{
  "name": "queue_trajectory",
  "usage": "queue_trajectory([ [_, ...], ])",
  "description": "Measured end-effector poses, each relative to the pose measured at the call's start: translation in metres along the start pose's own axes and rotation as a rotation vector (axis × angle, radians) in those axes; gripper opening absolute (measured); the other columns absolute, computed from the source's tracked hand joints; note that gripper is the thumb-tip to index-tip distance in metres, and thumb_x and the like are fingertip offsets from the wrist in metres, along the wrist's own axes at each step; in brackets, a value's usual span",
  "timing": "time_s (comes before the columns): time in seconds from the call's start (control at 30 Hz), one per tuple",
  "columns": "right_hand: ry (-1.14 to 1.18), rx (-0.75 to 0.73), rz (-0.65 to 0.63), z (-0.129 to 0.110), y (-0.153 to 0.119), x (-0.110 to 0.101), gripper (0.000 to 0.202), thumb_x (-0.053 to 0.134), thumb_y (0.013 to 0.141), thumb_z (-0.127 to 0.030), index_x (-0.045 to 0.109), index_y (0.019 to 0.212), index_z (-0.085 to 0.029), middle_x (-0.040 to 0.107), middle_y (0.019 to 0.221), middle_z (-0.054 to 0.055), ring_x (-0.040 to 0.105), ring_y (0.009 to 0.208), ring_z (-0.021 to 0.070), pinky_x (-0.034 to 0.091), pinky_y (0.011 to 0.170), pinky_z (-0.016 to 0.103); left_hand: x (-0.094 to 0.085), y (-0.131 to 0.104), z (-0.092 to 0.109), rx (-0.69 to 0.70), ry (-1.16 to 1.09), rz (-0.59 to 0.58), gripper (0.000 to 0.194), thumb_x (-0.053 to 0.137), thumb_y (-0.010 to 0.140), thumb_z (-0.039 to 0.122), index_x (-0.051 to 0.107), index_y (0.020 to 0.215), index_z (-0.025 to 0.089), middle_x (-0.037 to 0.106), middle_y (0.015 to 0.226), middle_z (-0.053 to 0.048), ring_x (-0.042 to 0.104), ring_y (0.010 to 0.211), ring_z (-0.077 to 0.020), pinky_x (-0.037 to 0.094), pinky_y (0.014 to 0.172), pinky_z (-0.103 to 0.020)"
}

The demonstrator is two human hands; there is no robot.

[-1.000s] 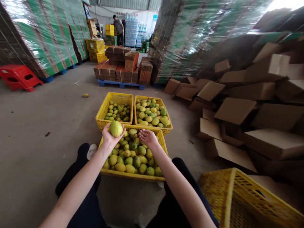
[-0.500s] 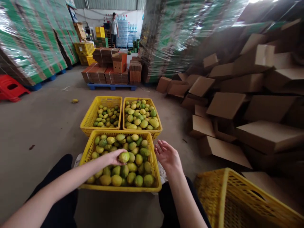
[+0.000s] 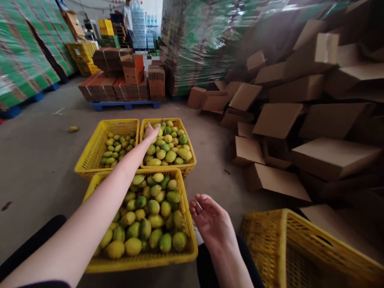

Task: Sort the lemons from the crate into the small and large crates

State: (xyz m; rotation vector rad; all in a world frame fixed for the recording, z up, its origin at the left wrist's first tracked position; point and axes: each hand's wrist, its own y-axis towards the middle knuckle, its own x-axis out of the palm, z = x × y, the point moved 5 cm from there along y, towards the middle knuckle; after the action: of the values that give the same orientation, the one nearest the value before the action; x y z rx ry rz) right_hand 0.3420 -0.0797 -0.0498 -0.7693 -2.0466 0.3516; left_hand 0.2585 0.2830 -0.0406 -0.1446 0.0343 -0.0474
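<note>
My left hand (image 3: 151, 132) reaches over the back right yellow crate (image 3: 193, 162), its fingers around a yellow-green lemon (image 3: 160, 131) that is partly hidden by the hand. More green and yellow lemons lie below and around it. My left forearm passes over the near yellow crate (image 3: 138, 264), which is full of larger-looking lemons (image 3: 153, 207). To the right of that crate, my right hand (image 3: 211, 220) hangs palm up with loosely bent fingers and nothing in it. Beside the back right crate stands the back left crate (image 3: 87, 154), partly filled with smaller lemons (image 3: 117, 148).
A yellow crate (image 3: 282, 248) stands at my right. Cardboard boxes (image 3: 276, 120) are heaped behind it. One lemon (image 3: 73, 129) lies on the floor at left. Flattened cartons sit on a blue pallet (image 3: 126, 105) ahead; a person (image 3: 128, 24) stands farther back.
My left hand has carried the lemon forward from above the near crate to the back right crate. My right hand stays beside the near crate. The view has tilted down and shifted right.
</note>
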Motion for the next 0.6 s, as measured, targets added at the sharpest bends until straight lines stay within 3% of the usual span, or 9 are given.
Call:
queue_trajectory([
  [0.1, 0.001, -0.019, -0.025, -0.003, 0.000, 0.003, 0.012, 0.079, 0.058, -0.016, 0.069, 0.062, -0.022, 0.069, 0.072, 0.000, 0.062, 0.064, 0.0141, 0.055, 0.057, 0.027, -0.005, 0.003, 0.007, 0.111, -0.001, 0.019, 0.019, 0.067, 0.086, 0.012, 0.057, 0.102, 0.013, 0.057, 0.136, -0.017, 0.043, 0.139, -0.0265, 0.032, 0.112, -0.032],
  [0.2, 0.023, -0.006, -0.021, -0.001, 0.000, 0.010, 0.012, 0.078, 0.056, -0.015, 0.069, 0.061, -0.020, 0.067, 0.070, 0.000, 0.060, 0.062, 0.0129, 0.053, 0.055, 0.025, -0.030, -0.022, -0.011, 0.146, -0.009, -0.061, 0.016, 0.063, 0.083, 0.000, 0.058, 0.085, 0.016, 0.066, 0.112, -0.006, 0.055, 0.120, -0.0188, 0.036, 0.108, -0.026],
  [0.27, 0.035, 0.041, -0.008, 0.004, -0.001, 0.017, 0.012, 0.077, 0.053, -0.012, 0.068, 0.059, -0.019, 0.066, 0.066, -0.001, 0.059, 0.059, 0.0120, 0.051, 0.053, 0.024, -0.060, -0.052, -0.035, 0.137, 0.005, -0.113, 0.025, 0.062, 0.077, -0.008, 0.061, 0.081, 0.017, 0.065, 0.100, -0.002, 0.057, 0.115, -0.0169, 0.036, 0.108, -0.021],
  [0.37, 0.038, 0.096, -0.021, 0.011, -0.002, 0.028, 0.013, 0.073, 0.052, -0.009, 0.067, 0.057, -0.019, 0.064, 0.063, -0.002, 0.057, 0.056, 0.0111, 0.050, 0.051, 0.023, -0.121, -0.100, -0.084, 0.089, 0.029, -0.129, 0.034, 0.059, 0.071, -0.012, 0.062, 0.074, 0.021, 0.062, 0.089, -0.002, 0.059, 0.113, -0.0186, 0.042, 0.105, -0.020],
  [0.5, 0.018, 0.118, -0.032, 0.018, -0.003, 0.041, 0.013, 0.068, 0.054, -0.007, 0.064, 0.057, -0.019, 0.064, 0.061, -0.002, 0.057, 0.055, 0.0107, 0.048, 0.051, 0.022, -0.200, -0.157, -0.156, -0.163, 0.071, -0.158, 0.028, 0.058, 0.073, -0.003, 0.056, 0.070, 0.025, 0.060, 0.087, -0.005, 0.060, 0.116, -0.0218, 0.051, 0.099, -0.022],
  [0.6, -0.004, 0.142, -0.048, 0.025, -0.004, 0.048, 0.014, 0.065, 0.054, -0.005, 0.063, 0.057, -0.019, 0.063, 0.060, -0.003, 0.056, 0.053, 0.0092, 0.048, 0.050, 0.020, -0.240, -0.187, -0.187, -0.218, 0.313, -0.192, 0.021, 0.059, 0.077, 0.009, 0.048, 0.070, 0.026, 0.055, 0.083, -0.004, 0.059, 0.118, -0.0249, 0.054, 0.099, -0.032],
])
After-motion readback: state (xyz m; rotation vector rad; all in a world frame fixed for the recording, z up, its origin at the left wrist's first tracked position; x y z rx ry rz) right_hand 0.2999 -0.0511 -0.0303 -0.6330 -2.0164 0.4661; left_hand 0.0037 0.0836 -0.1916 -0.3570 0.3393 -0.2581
